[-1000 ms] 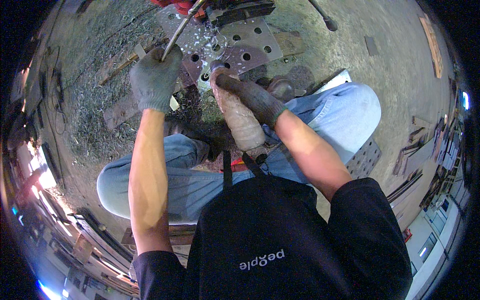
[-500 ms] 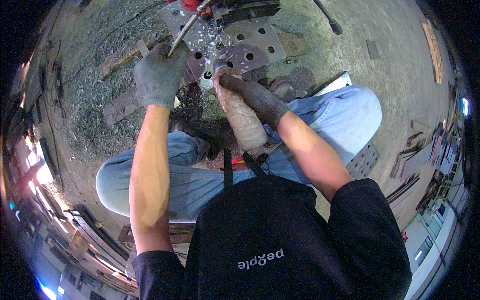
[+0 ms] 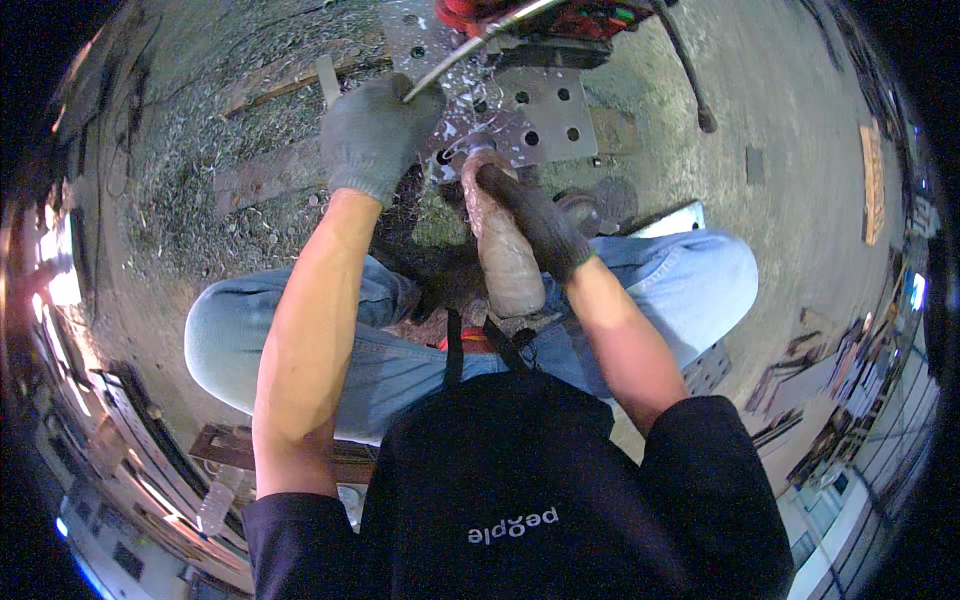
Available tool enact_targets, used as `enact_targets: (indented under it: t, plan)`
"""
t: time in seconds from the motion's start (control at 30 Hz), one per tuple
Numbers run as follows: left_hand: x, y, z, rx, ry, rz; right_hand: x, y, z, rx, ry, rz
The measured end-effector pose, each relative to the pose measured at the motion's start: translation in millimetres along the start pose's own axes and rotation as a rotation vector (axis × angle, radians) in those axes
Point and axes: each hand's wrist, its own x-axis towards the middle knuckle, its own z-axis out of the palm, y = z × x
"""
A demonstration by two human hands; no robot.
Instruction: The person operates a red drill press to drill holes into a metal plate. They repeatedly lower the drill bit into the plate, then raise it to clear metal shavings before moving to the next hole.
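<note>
My left hand [image 3: 378,138], in a grey knit glove, is closed round the end of a bare metal lever [image 3: 472,46]. This lever slants up to a red machine [image 3: 560,22] at the far edge. My right hand [image 3: 535,215], in a darker glove, grips a cloudy plastic bottle [image 3: 513,270], its neck pointing away from me. The bottle's tip is over a steel plate [image 3: 550,140] with round holes. Whitish wet splashes and curled metal shavings lie on the plate near the tip. Shadow and the machine hide where the tip points.
A second lever with a black knob [image 3: 706,120] hangs from the machine's right side. Shavings [image 3: 270,190] cover the floor on the left, around flat bars. Metal offcuts [image 3: 840,385] are piled at right. My bent knees flank the work.
The view has shifted, showing more of the red machine. My left hand and its lever have moved right, and the lever lies flatter. My right hand still holds the bottle over the plate.
</note>
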Motion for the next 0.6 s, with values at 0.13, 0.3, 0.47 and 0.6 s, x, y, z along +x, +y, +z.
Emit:
enact_targets:
  t: [0.13, 0.3, 0.47, 0.6]
  plan:
    - [-1.5, 7.6, -8.3, 0.005, -0.064, -0.031, 15.8, 29.1, -13.6, -0.023, 0.011, -0.02]
    - [-2.3, -7.0, 2.3, -0.117, 0.003, 0.022, 23.8, 54.8, -24.6, 0.152, -0.027, 0.063]
    - [2.7, 1.4, -0.2, -0.072, -0.12, 0.011, 38.1, 92.7, -53.6, -0.164, -0.061, 0.031]
    - [-0.7, -3.3, -6.2, -0.083, -0.16, -0.006, 18.3, 50.0, -20.8, 0.33, -0.006, 0.113]
